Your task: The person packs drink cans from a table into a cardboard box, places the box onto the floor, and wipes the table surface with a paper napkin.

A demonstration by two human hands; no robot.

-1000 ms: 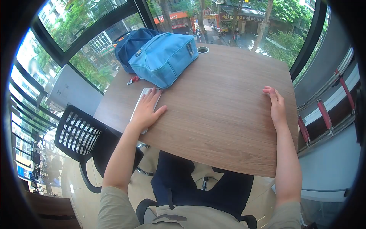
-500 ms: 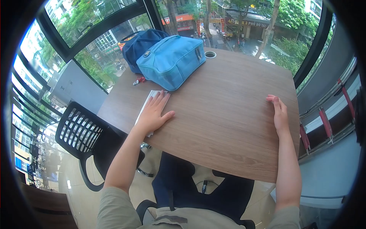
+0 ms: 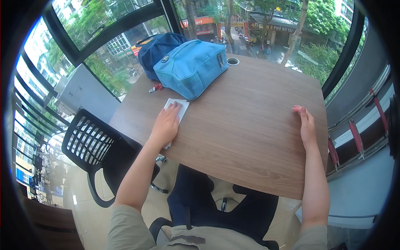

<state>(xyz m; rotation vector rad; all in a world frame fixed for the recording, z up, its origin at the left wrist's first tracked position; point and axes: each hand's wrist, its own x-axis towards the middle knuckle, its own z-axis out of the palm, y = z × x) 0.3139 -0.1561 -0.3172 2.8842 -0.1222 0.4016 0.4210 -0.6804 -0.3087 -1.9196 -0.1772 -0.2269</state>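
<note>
My left hand (image 3: 165,126) lies palm down on a small stack of white paper (image 3: 183,110) at the left side of the wooden table (image 3: 241,129). Its fingers are stretched over the sheets; the thumb is hidden from me. My right hand (image 3: 307,127) rests on its edge near the table's right side, fingers loosely bent, with nothing in it. Just beyond the paper lies a light blue fabric bag (image 3: 193,71), close to my left fingertips but apart from them.
Behind the light blue bag is a dark blue bag (image 3: 151,56). A small red and white item (image 3: 156,88) lies left of them. A round cable hole (image 3: 233,61) is set in the far tabletop. A black chair (image 3: 89,139) stands at the left, and windows rise beyond the table.
My left hand's thumb, spread out over the tabletop before, is now tucked out of sight, and its fingers are closer together. The view has shifted slightly. My right hand stays in place.
</note>
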